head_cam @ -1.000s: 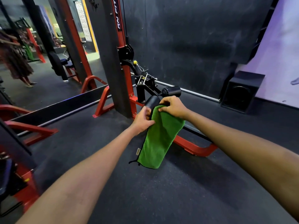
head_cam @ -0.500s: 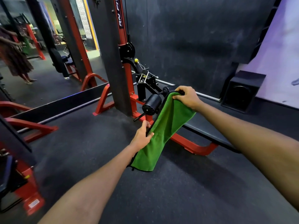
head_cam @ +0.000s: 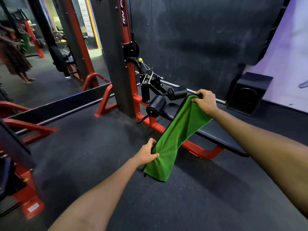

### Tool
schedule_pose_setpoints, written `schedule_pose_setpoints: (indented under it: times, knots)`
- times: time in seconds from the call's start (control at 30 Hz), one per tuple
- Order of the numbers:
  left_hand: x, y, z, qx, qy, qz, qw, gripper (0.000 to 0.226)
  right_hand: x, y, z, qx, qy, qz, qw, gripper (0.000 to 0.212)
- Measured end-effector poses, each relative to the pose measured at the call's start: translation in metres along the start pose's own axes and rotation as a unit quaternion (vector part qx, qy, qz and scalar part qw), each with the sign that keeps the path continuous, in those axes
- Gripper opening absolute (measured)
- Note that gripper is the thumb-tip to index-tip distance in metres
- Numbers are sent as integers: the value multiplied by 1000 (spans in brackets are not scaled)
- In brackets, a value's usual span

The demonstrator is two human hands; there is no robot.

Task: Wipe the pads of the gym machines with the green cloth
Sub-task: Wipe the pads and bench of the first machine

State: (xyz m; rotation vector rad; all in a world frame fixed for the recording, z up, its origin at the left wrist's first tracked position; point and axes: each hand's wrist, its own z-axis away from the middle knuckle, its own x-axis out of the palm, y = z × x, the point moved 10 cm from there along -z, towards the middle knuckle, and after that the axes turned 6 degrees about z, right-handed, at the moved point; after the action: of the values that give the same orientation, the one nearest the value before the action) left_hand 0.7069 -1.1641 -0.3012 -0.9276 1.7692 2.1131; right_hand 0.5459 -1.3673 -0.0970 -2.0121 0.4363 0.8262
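Note:
The green cloth [head_cam: 175, 135] stretches diagonally between both hands. My right hand [head_cam: 205, 102] grips its top corner above the far end of the flat black seat pad [head_cam: 216, 130]. My left hand [head_cam: 147, 153] pinches the cloth's lower part, low over the floor in front of the red frame [head_cam: 196, 147]; the cloth's end hangs below it. Two black roller pads, the near roller [head_cam: 157, 105] and the far roller [head_cam: 180, 92], stick out from the machine left of the cloth, uncovered and not touched by either hand.
The machine's dark upright column [head_cam: 116, 55] and red post [head_cam: 128, 39] rise behind the rollers. A black speaker box [head_cam: 248, 92] stands at the right wall. A mirror at left reflects a person [head_cam: 13, 52]. Red machine frames [head_cam: 25, 129] sit at the left edge. Dark rubber floor lies in front.
The cloth has come off the near roller pad. My right hand carried its top end right and back over the seat pad, while my left hand dropped lower and pulled the cloth taut.

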Motion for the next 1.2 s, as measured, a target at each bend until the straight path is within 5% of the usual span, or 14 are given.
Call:
schedule_pose_setpoints:
  times: [0.17, 0.33, 0.5, 0.7, 0.87, 1.03, 1.2]
  knots:
    - [-11, -6, -1, -15, 65, 120, 991, 46, 6, 32, 13, 84, -2, 69, 994, 22]
    - [-14, -9, -11, -105, 101, 258, 955, 38, 48, -9, 51, -40, -129, 43, 990, 26]
    - [16, -9, -1, -241, 32, 431, 869, 26, 96, -52, 117, -130, -240, -7, 962, 41]
    - [24, 18, -6, -213, 0, 537, 816, 64, 113, -54, 146, -155, -205, -39, 965, 18]
    - [15, 0, -5, -235, 93, 600, 759, 69, 111, -55, 158, -136, -176, -85, 971, 20]
    - [13, -28, 6, -298, 183, 609, 712, 27, 113, -58, 171, -84, -179, -162, 967, 34]
    - [16, -24, 17, -313, 227, 611, 691, 17, 128, -53, 182, -21, -200, -208, 957, 35]
